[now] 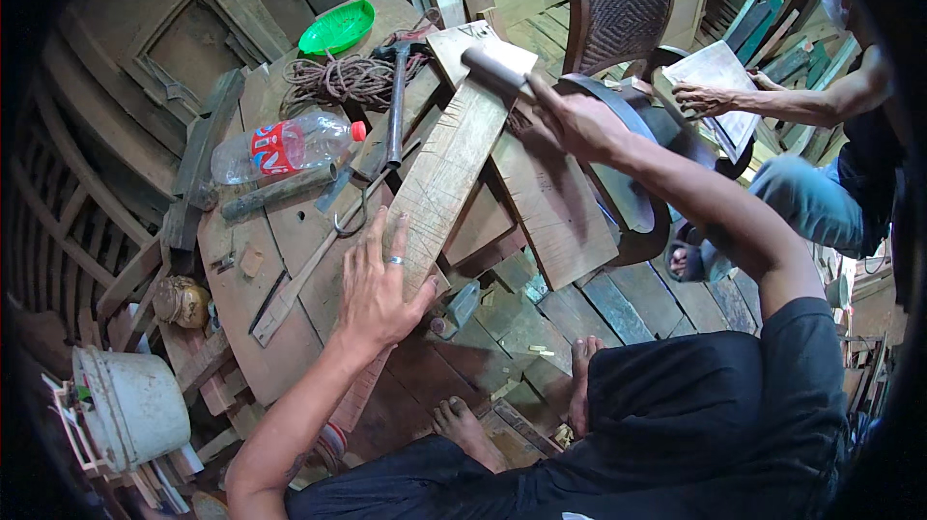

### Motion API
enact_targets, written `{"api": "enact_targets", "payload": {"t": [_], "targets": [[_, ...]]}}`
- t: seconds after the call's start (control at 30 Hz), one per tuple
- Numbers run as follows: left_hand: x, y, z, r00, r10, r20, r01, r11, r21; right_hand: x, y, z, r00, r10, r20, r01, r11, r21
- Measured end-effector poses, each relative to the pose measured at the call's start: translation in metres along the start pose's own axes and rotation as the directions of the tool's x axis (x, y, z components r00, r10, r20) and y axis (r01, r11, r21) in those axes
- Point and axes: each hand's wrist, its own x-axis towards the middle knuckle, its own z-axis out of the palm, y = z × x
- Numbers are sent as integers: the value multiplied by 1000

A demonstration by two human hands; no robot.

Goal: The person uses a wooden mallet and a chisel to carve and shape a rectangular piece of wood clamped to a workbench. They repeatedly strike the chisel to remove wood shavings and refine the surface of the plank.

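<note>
A long pale plank (439, 172) with dark scratch lines slants across the worktable. My left hand (379, 288), a ring on one finger, lies flat with fingers apart on its near end. Towards the far end, my right hand (577, 119) is closed on a dark, rounded block (494, 71) that touches the plank's face. What kind of block it is I cannot make out. A second, wider board (555, 206) lies beneath and to the right. Left of the plank are a hammer (396, 105) and a curved metal hook (351, 216).
On the worktable (290, 346) stand a green bowl (337, 28), coiled rope (333, 85) and a plastic bottle (285, 148) lying down. A white bucket (135, 404) is at lower left. A chair (618, 18) stands behind; at right another person handles a board (710, 85).
</note>
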Motion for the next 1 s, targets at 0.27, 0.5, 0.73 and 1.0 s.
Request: {"api": "enact_targets", "payload": {"t": [0.27,0.5,0.73,1.0], "targets": [[1,1,-2,1000,-4,-6,4,1000,4,10,17,-21,986,131,106,-129,991,-25],[-3,2,-4,1000,5,15,-5,1000,9,-7,-1,-12,976,175,132,-190,976,110],[-3,1,-3,1000,18,4,-18,1000,-2,-8,-4,-15,978,167,126,-178,981,75],[-2,1,-4,1000,11,15,-11,1000,-9,-11,-12,-18,971,186,148,-183,982,-35]]}}
